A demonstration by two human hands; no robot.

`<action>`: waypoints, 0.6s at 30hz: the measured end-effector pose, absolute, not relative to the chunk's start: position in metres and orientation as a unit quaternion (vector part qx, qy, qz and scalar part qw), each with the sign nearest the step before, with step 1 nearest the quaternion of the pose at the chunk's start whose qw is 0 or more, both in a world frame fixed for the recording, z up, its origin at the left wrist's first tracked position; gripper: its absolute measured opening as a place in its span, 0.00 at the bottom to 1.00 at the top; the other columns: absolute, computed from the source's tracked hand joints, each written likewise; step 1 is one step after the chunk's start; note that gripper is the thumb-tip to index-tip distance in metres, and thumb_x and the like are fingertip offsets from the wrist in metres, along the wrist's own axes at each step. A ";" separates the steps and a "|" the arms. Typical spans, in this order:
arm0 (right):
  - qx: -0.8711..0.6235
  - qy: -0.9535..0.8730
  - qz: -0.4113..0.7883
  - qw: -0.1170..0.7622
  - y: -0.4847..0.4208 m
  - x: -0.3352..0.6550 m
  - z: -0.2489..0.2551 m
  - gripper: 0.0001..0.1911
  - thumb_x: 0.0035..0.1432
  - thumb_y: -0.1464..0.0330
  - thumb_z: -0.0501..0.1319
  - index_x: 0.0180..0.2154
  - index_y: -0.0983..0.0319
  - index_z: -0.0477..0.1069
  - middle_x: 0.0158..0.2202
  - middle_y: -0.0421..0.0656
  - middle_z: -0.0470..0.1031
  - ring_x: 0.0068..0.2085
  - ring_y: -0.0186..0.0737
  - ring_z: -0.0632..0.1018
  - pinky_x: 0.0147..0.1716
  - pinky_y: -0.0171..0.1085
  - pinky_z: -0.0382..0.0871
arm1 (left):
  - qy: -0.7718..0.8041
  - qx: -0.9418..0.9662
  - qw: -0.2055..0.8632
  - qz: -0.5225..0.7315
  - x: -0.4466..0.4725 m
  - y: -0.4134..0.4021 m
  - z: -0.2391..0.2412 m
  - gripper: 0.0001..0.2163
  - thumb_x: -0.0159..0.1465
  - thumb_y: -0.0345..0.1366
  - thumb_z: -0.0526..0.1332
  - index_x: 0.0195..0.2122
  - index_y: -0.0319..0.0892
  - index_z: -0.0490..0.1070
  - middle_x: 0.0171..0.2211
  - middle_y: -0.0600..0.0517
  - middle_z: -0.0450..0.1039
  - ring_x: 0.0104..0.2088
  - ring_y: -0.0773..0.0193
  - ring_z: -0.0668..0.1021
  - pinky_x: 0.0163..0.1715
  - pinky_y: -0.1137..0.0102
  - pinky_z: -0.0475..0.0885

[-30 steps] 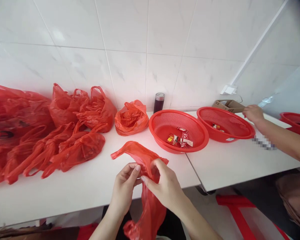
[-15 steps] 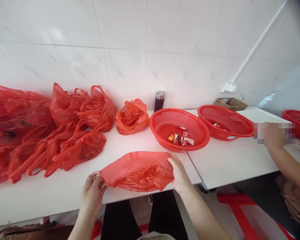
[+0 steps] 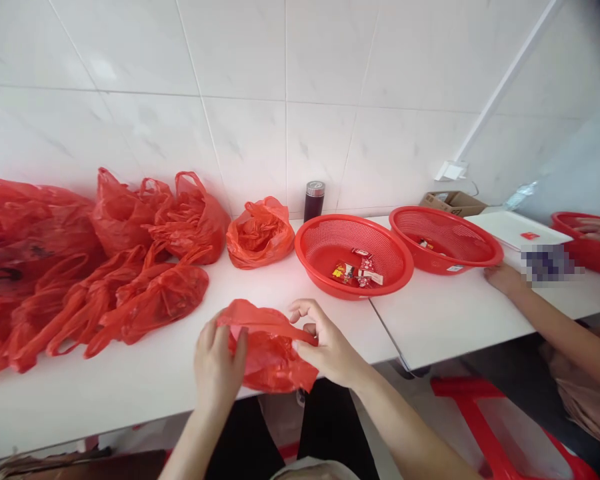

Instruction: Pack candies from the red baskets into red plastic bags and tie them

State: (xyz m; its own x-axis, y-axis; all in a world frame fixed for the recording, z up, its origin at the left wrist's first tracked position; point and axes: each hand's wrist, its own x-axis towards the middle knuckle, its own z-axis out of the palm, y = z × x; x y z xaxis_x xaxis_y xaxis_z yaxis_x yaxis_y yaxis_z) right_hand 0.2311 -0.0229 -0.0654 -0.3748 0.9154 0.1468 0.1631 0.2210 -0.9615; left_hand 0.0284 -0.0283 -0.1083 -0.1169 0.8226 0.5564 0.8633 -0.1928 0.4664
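In front of me at the table's edge, a thin red plastic bag (image 3: 275,367) has its mouth spread toward me, with crumpled red film showing inside. My left hand (image 3: 219,363) grips its left rim, thumb on the inside and fingers outside. On the opposite side my right hand (image 3: 330,343) pinches the rim between thumb and bent fingers, the index finger raised. Just beyond stands a red mesh basket (image 3: 325,283) with several small wrapped packets (image 3: 363,270) in it.
Filled red bags (image 3: 145,300) crowd the table's left side. An open red bag (image 3: 261,240) and a dark flask (image 3: 314,201) stand by the wall. To the right are a second red basket (image 3: 443,233), a white tray (image 3: 517,227) and a co-worker's arm (image 3: 550,313).
My hands have come closer together, drawing the bag's mouth narrower. The co-worker's near hand has moved left to beside the second basket, and another hand now shows at the far-right basket.
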 end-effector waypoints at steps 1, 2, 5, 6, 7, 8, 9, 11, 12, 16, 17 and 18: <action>-0.393 -0.718 0.447 0.360 -0.022 0.241 -0.068 0.23 0.52 0.80 0.54 0.46 0.53 0.70 0.48 0.40 0.66 0.43 0.34 0.74 0.42 0.36 0.70 | -0.653 -0.656 0.031 -0.377 0.017 -0.022 -0.109 0.06 0.65 0.35 0.54 0.39 0.43 0.69 0.51 0.41 0.69 0.46 0.52 0.75 0.40 0.63 0.69; -0.394 -0.757 0.408 0.326 -0.019 0.251 -0.071 0.23 0.50 0.82 0.53 0.42 0.54 0.74 0.52 0.41 0.65 0.48 0.36 0.73 0.47 0.38 0.69 | -0.672 -0.650 0.038 -0.354 0.006 -0.018 -0.108 0.06 0.65 0.36 0.54 0.39 0.42 0.68 0.48 0.42 0.71 0.40 0.54 0.77 0.34 0.66 0.68; -0.448 -0.815 0.273 0.246 -0.011 0.283 -0.080 0.26 0.46 0.86 0.51 0.36 0.56 0.78 0.62 0.43 0.59 0.60 0.45 0.65 0.58 0.47 0.61 | -0.711 -0.640 0.054 -0.286 -0.019 -0.015 -0.102 0.08 0.64 0.34 0.51 0.37 0.41 0.69 0.46 0.43 0.71 0.32 0.58 0.76 0.26 0.68 0.64; -0.472 -0.817 0.242 0.226 -0.010 0.293 -0.081 0.28 0.45 0.87 0.52 0.39 0.55 0.79 0.65 0.43 0.55 0.63 0.48 0.62 0.60 0.50 0.58 | -0.713 -0.643 0.051 -0.273 -0.025 -0.016 -0.100 0.09 0.64 0.34 0.51 0.37 0.40 0.70 0.46 0.42 0.71 0.33 0.58 0.76 0.26 0.68 0.65; -0.491 -0.814 0.230 0.206 -0.008 0.303 -0.080 0.31 0.45 0.87 0.53 0.43 0.54 0.78 0.67 0.43 0.51 0.65 0.50 0.59 0.61 0.53 0.56 | -0.713 -0.648 0.039 -0.264 -0.029 -0.017 -0.099 0.10 0.63 0.34 0.51 0.37 0.40 0.71 0.47 0.42 0.71 0.33 0.58 0.77 0.27 0.68 0.66; -0.500 -0.811 0.240 0.186 -0.008 0.311 -0.077 0.32 0.46 0.86 0.54 0.47 0.52 0.76 0.68 0.42 0.48 0.66 0.52 0.58 0.61 0.54 0.55 | -0.711 -0.654 0.016 -0.257 -0.032 -0.019 -0.098 0.10 0.62 0.34 0.52 0.37 0.41 0.72 0.47 0.43 0.71 0.33 0.58 0.77 0.28 0.68 0.67; -0.496 -0.809 0.267 0.167 -0.007 0.319 -0.072 0.33 0.47 0.85 0.56 0.49 0.50 0.75 0.69 0.42 0.47 0.66 0.52 0.57 0.61 0.54 0.56 | -0.708 -0.660 -0.016 -0.253 -0.034 -0.021 -0.096 0.11 0.61 0.34 0.53 0.38 0.41 0.73 0.48 0.44 0.72 0.32 0.59 0.77 0.29 0.68 0.68; -0.460 -0.809 0.337 0.140 -0.003 0.333 -0.058 0.27 0.51 0.79 0.60 0.50 0.48 0.74 0.68 0.42 0.52 0.65 0.51 0.60 0.59 0.52 0.60 | -0.688 -0.674 -0.093 -0.251 -0.033 -0.027 -0.091 0.14 0.58 0.34 0.55 0.43 0.44 0.75 0.51 0.47 0.73 0.29 0.62 0.77 0.32 0.69 0.70; -0.436 -0.809 0.367 0.145 0.002 0.338 -0.049 0.24 0.54 0.75 0.61 0.50 0.49 0.74 0.66 0.43 0.55 0.64 0.50 0.61 0.58 0.51 0.62 | -0.673 -0.681 -0.132 -0.256 -0.032 -0.030 -0.087 0.18 0.57 0.34 0.56 0.48 0.48 0.75 0.55 0.49 0.71 0.28 0.63 0.76 0.33 0.69 0.71; -0.422 -0.780 0.366 0.280 0.052 0.360 -0.022 0.17 0.59 0.63 0.59 0.50 0.52 0.73 0.58 0.44 0.67 0.60 0.45 0.67 0.52 0.45 0.68 | -0.603 -0.691 -0.277 -0.288 -0.020 -0.044 -0.066 0.23 0.54 0.38 0.62 0.53 0.59 0.73 0.66 0.55 0.58 0.19 0.70 0.71 0.25 0.71 0.72; -0.448 -0.769 0.340 0.305 0.071 0.366 -0.020 0.18 0.58 0.62 0.61 0.51 0.53 0.73 0.56 0.45 0.68 0.58 0.46 0.69 0.50 0.45 0.69 | -0.587 -0.686 -0.316 -0.290 -0.018 -0.047 -0.062 0.20 0.53 0.39 0.63 0.49 0.58 0.77 0.66 0.55 0.58 0.18 0.69 0.71 0.23 0.70 0.72; -0.485 -0.758 0.314 0.303 0.091 0.372 -0.020 0.22 0.55 0.61 0.63 0.52 0.53 0.72 0.56 0.46 0.68 0.56 0.47 0.70 0.47 0.44 0.70 | -0.573 -0.678 -0.357 -0.291 -0.015 -0.050 -0.060 0.17 0.51 0.40 0.65 0.44 0.56 0.79 0.64 0.54 0.61 0.20 0.67 0.73 0.23 0.69 0.73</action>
State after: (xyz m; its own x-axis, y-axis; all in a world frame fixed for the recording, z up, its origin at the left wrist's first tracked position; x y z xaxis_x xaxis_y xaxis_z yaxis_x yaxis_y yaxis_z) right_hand 0.3716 0.0907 -0.0198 -0.3458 0.9256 0.1542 0.5448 0.3318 -0.7702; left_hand -0.0150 -0.0504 -0.0600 0.1739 0.9846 -0.0155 0.5694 -0.0876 0.8174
